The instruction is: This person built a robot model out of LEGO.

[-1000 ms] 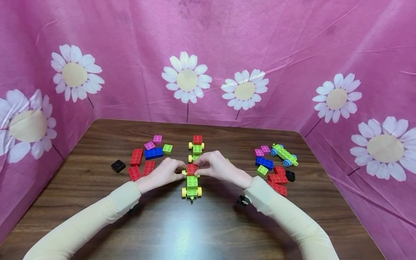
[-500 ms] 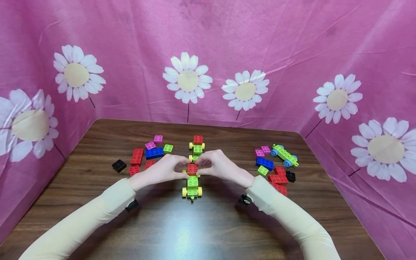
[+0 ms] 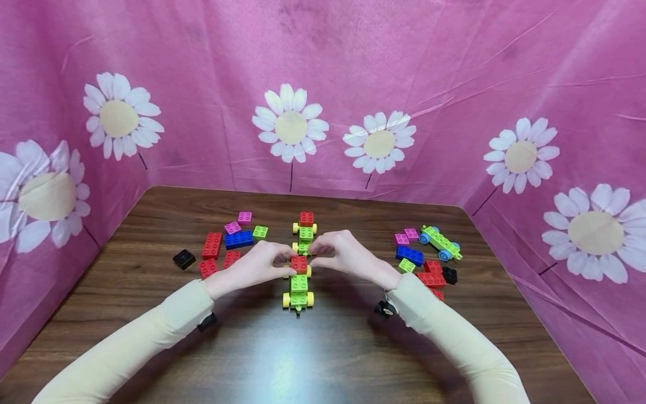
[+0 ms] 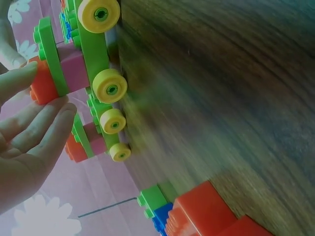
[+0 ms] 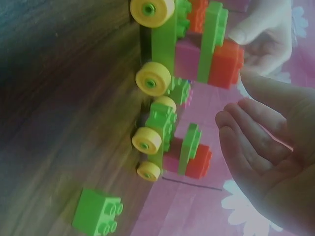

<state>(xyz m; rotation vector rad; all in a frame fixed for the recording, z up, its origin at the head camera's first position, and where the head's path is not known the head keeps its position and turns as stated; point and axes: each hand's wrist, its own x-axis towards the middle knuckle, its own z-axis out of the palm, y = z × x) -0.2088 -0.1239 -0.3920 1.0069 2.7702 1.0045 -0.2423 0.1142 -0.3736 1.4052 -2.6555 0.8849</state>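
Observation:
Near the middle of the table stands a toy car with a green wheeled base (image 4: 93, 49) and yellow wheels. A pink brick (image 4: 74, 68), a green brick (image 5: 210, 44) and a red brick (image 3: 299, 265) are stacked on it. My left hand (image 3: 258, 262) pinches that red brick between thumb and fingers from the left. Just off its right side, my right hand (image 3: 345, 258) is held with fingers loosely bent and nothing between them. Right behind is a second car (image 3: 305, 233) of the same build, partly covered by the hands in the head view.
Left of the cars lie red bricks (image 3: 212, 245), a blue brick (image 3: 239, 239), pink bricks (image 3: 244, 217) and a black brick (image 3: 184, 258). To the right are a blue-wheeled green base (image 3: 441, 242), another blue brick (image 3: 409, 255), more red bricks (image 3: 431, 279) and a black one (image 3: 450, 275).
My right hand has drawn slightly away to the right from the red brick. My left hand stays at the brick. The cars and loose bricks keep their places.

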